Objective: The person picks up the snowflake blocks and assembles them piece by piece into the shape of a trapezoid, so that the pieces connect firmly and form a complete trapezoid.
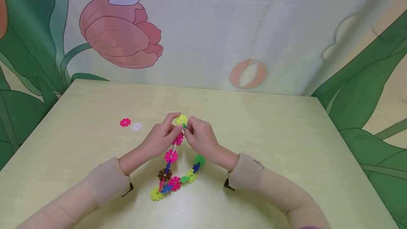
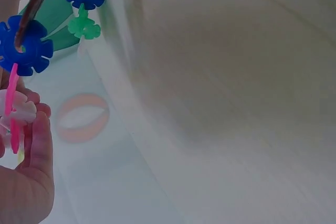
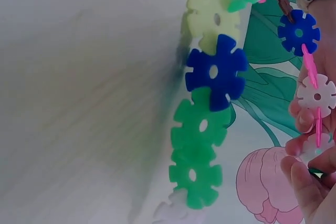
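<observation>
A chain of notched plastic flower discs in several colours hangs under both hands, with a brown disc (image 1: 164, 175) and a blue disc (image 3: 298, 32) among them. Fingers and thumb of my left hand (image 1: 161, 138) pinch a yellow disc (image 1: 181, 119) at the chain's upper end. My right hand (image 1: 202, 136) meets it from the right, pinching a dark green disc (image 1: 185, 126) against the yellow one's edge. Fingers cover most of that green disc, so how far the two interlock cannot be told. Linked green discs (image 3: 197, 174) hang on the right side of the loop.
On the pale table (image 1: 270, 133), a loose pink disc (image 1: 125, 122) and a loose white disc (image 1: 137, 127) lie to the left of the hands. A printed curtain (image 1: 197, 45) with flowers and leaves stands behind the table's far edge.
</observation>
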Motion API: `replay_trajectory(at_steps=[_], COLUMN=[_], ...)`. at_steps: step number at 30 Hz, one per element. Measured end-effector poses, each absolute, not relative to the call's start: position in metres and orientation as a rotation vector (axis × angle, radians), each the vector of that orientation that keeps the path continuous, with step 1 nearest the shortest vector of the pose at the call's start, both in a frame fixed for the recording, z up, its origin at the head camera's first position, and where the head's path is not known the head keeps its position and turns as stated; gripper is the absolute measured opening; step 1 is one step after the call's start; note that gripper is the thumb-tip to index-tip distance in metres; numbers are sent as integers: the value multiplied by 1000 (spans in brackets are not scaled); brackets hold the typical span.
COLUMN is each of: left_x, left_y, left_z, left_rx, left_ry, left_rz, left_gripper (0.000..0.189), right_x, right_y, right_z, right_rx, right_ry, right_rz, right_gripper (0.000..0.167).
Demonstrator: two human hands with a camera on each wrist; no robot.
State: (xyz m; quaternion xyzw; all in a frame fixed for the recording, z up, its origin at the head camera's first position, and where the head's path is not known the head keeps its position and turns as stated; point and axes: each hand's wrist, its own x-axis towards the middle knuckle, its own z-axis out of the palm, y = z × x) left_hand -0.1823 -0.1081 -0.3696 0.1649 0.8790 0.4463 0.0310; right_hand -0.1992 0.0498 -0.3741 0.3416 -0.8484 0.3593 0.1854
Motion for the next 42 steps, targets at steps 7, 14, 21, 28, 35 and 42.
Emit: replay_trajectory(at_steps=[7, 14, 21, 28, 35, 42], left_x=[-183, -188, -191, -190, -185, -172], left_y=[-112, -125, -139, -161, -189, -216], left_z=[-373, -373, -364, -363, -373, -378], left_rx=[424, 365, 346, 287, 232, 198], left_ry=[2596, 2507, 2487, 2435, 2397, 2406], left_rz=[1429, 1497, 1446, 1423, 1387, 1347], left_gripper=[47, 45, 46, 40, 45, 43], right_x=[-206, -210, -211, -223, -246, -265], right_y=[54, 58, 52, 49, 43, 14], right_z=[-373, -369, -364, -368, -383, -397], right_rx=[1041, 1196, 1314, 1254, 1114, 1081], right_ry=[-2496, -2506, -2517, -2657, -2804, -2989], right_rz=[1015, 1112, 1217, 1277, 1342, 1254], right_gripper=[16, 8, 10, 11, 14, 23])
